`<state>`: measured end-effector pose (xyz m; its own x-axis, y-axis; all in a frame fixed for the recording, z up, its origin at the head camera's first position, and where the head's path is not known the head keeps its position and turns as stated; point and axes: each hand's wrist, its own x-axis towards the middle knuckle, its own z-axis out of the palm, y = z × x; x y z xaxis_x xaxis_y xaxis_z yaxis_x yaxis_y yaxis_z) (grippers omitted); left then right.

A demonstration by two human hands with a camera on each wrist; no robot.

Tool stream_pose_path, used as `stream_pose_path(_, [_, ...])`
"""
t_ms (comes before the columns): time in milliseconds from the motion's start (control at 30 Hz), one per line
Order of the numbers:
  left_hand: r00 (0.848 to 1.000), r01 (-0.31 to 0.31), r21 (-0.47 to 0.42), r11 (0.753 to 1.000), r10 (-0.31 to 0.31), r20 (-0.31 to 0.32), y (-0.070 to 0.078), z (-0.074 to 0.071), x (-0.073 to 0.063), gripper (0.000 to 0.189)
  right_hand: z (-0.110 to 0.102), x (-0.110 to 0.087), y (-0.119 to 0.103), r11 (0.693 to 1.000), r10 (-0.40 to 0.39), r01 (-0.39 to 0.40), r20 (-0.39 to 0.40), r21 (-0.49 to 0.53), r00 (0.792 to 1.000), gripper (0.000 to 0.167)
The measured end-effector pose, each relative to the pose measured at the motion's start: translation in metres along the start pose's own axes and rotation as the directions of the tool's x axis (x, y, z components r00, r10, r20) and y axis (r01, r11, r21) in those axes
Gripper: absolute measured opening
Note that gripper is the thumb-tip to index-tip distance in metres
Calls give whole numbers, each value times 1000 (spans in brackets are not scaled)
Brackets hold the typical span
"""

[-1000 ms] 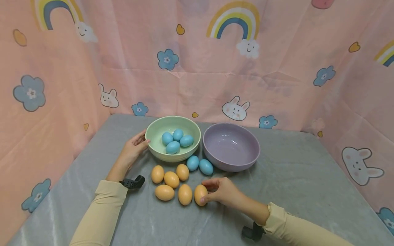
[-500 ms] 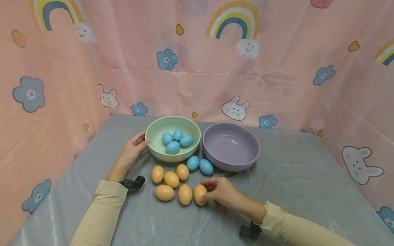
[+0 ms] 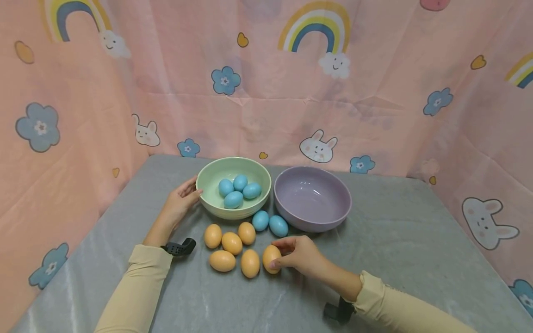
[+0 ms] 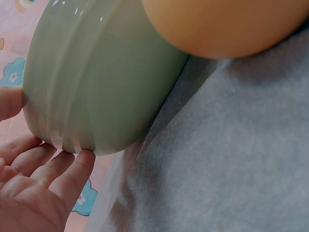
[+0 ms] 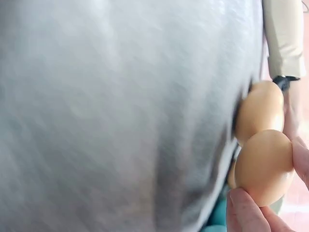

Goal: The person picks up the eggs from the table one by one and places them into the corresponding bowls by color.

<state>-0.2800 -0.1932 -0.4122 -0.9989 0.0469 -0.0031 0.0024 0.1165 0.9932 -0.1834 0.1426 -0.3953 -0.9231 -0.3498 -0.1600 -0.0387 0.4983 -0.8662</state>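
In the right hand (image 3: 301, 254), the grip was narrowed on a smooth, matte orange-tan egg (image 3: 271, 257), pinched between thumb and fingers at the right end of the nearest row, its long axis running roughly away from the person. Five similar orange eggs (image 3: 250, 263) lay to its left on the grey surface (image 3: 395, 231), the leftmost near one sideways. Of six blue eggs (image 3: 233, 200), four sat inside the green bowl (image 3: 234, 213), whose rim the left hand (image 3: 179, 203) held, and two lay near the purple bowl (image 3: 312, 219).
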Motion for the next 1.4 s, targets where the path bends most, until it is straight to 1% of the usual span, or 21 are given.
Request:
stream_pose_path(133, [1000,0,4,1000,0,-1,1,0,-1,63,-6,3,-8,1000,21,-21,-33,0,999,51])
stream_pose_path(333, [1000,0,-1,1000,0,5,1,0,-1,63,-19,8,-19,1000,28,-27,-73,12,997,54])
stream_pose_path(533, [1000,8,-6,1000,-8,3,1,0,-2,63,-35,15,-31,997,49,-43,-103,66,993,55])
stream_pose_path(633, [1000,10,-5,1000,-10,-1,1,0,-2,63,-44,20,-34,995,44,-33,-118,98,992,54])
stream_pose_path(700, [1000,8,-4,1000,-8,-3,1,0,-2,63,-49,23,-35,994,40,-26,-136,102,990,54])
stream_pose_path(767, [1000,5,-3,1000,-5,-4,0,0,-2,63,-55,26,-36,995,41,-26,-158,99,987,55])
stream_pose_path(867, [1000,0,-5,1000,0,-3,0,0,-1,63,-62,29,-38,994,73,-56,-195,91,978,58])
stream_pose_path(967, [1000,-1,-8,1000,1,-4,0,0,-1,63,-68,32,-37,993,95,-76,-215,94,972,60])
stream_pose_path(1067, [1000,-1,-5,1000,1,-6,1,1,-1,63,-74,36,-35,993,91,-70,-237,95,967,58])
stream_pose_path(1200, [1000,2,2,1000,-2,-8,1,1,-1,63,-84,41,-33,997,72,-58,-286,57,955,57])
stream_pose_path(1300, [1000,5,3,1000,-4,-8,1,1,-1,64,-90,46,-31,998,66,-58,-305,38,950,57])
stream_pose_path(1400, [1000,8,-1,1000,-8,-9,1,1,-1,64,-94,51,-29,995,91,-78,-305,55,948,58])
